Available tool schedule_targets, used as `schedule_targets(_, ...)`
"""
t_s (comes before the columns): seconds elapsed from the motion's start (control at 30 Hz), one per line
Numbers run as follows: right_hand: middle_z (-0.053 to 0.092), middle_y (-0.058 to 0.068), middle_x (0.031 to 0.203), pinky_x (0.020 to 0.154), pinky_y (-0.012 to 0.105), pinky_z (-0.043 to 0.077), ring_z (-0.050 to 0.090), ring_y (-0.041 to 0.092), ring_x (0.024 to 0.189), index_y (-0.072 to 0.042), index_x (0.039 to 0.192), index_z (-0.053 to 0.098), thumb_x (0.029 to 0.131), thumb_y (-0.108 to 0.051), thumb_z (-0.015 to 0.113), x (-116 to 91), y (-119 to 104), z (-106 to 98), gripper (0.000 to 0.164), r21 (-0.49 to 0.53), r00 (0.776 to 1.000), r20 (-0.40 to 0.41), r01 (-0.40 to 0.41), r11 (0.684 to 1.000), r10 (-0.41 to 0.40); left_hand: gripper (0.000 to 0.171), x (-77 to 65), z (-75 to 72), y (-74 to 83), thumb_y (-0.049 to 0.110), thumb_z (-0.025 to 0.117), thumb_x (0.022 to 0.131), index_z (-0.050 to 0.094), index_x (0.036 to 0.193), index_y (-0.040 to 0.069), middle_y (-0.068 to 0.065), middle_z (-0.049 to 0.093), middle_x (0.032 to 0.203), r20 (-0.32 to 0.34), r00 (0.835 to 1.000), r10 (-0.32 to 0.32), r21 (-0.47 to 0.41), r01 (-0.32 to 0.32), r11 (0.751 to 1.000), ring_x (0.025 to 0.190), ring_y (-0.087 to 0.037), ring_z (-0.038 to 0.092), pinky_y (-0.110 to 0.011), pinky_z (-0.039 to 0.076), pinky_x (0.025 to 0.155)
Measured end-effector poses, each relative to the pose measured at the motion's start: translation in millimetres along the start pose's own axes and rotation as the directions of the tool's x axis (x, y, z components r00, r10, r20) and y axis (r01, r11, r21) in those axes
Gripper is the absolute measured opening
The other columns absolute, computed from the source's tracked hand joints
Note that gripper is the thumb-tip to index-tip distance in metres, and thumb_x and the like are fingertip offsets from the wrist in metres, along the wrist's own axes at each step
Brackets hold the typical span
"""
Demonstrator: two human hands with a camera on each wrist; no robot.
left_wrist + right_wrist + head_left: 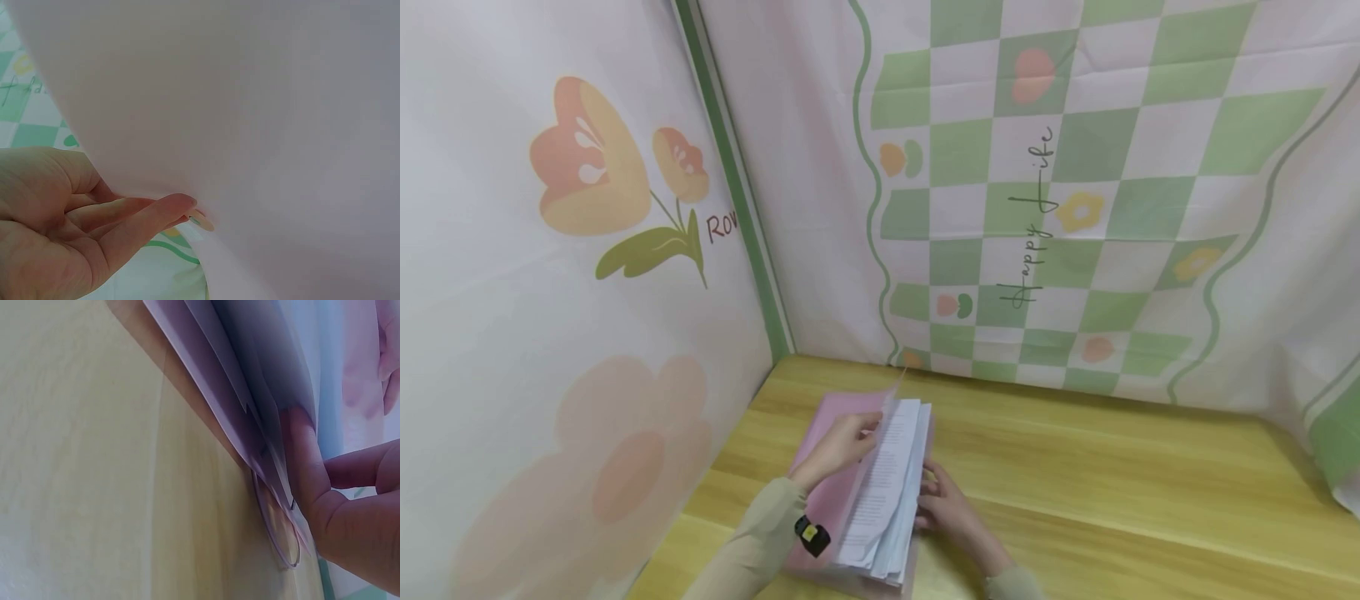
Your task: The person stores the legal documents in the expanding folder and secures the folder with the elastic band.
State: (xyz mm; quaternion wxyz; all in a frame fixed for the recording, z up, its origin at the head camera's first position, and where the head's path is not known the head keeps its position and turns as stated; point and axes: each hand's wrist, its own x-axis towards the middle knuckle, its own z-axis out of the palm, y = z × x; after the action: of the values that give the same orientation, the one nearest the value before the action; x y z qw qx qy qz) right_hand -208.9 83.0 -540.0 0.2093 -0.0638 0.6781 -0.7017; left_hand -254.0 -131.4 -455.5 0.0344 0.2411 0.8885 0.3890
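A pink translucent folder [829,512] lies on the table with its cover partly raised. Inside it is a stack of printed papers [880,479], their right edges fanned out. My left hand [848,442] pinches the raised cover by its edge; in the left wrist view the thumb and fingers meet on this pale sheet [250,125]. At the stack's right side is my right hand [951,508]. The right wrist view has one digit of that hand [356,519] tucked between the sheets [275,369] and another at their outer face, gripping them.
The wooden table [1112,500] extends to the right of the folder. Behind it hangs a green-and-white checked curtain [1022,208], with a flowered white one [497,317] at the left. A thin loop [269,531] sticks out from the folder's edge over the table.
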Motion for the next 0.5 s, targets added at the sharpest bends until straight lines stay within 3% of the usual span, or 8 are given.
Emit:
schedule_targets(0.2,0.044,0.037,0.144,0.071,0.028,0.06,0.07,0.017,0.092,0.002,0.155,0.011,0.091,0.003,0.051,1.4,-0.2,2.4,0.076,0.003,1.0,-0.018,-0.009,1.0,0.009,0.045,0.4,-0.1,1.5,-0.002,0.051,0.095,0.048,0.138,-0.012,-0.032,0.054,0.138,0.0,1.0,-0.004,0.0,0.004,1.0,0.113,-0.044,0.066,-0.048,0.059,0.091)
schedule_targets(0.5,0.041,0.038,0.145,0.073,0.028,0.061,0.07,0.017,0.094,0.004,0.155,0.009,0.09,0.005,0.05,4.8,3.3,1.6,0.077,0.046,1.0,-0.003,-0.005,0.999,0.005,0.045,0.9,0.4,1.3,-0.003,0.052,0.094,0.049,0.138,-0.012,-0.031,0.056,0.136,-0.004,1.0,-0.007,0.008,0.007,1.0,0.113,-0.043,0.066,-0.046,0.059,0.091)
